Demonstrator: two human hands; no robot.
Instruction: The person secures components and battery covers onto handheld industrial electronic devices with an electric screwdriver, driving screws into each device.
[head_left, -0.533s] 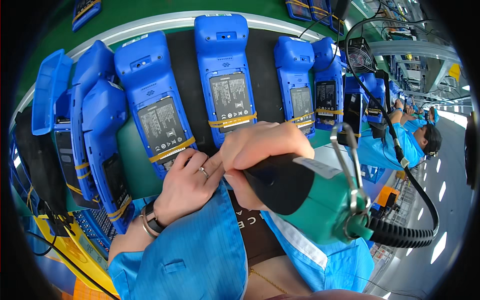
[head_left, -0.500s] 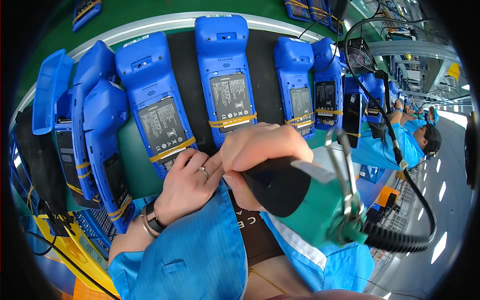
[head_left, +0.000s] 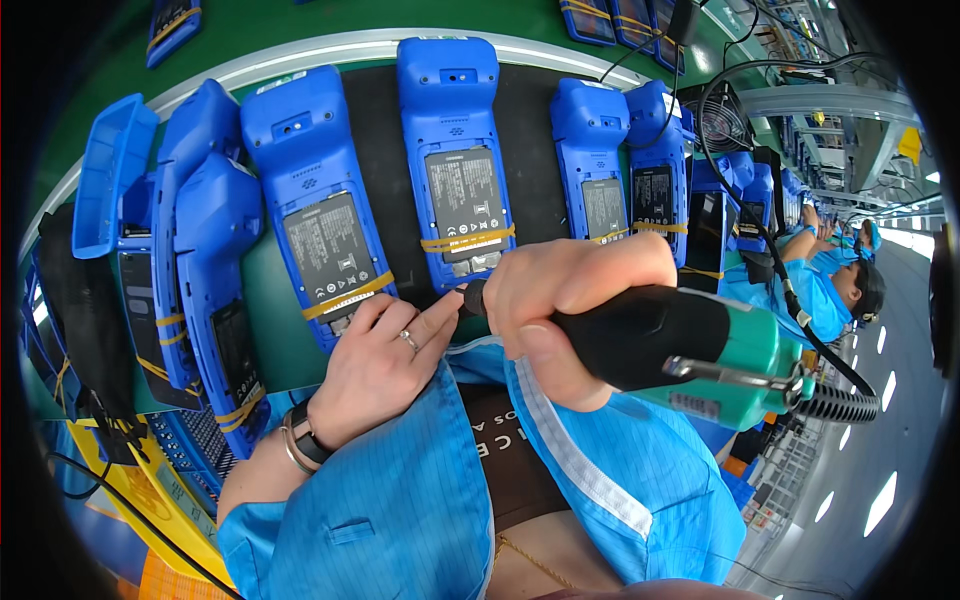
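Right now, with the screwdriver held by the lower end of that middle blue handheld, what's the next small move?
Probably ease the electric screwdriver tip down toward the blue handheld: the right hand grips it near the lower end, and the left hand fingers rest beside the tip.

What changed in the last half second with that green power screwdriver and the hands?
Almost nothing. The right hand still grips the green and black screwdriver, which looks a touch more level. The left hand still rests by its tip, and the blue handheld devices lie as before.
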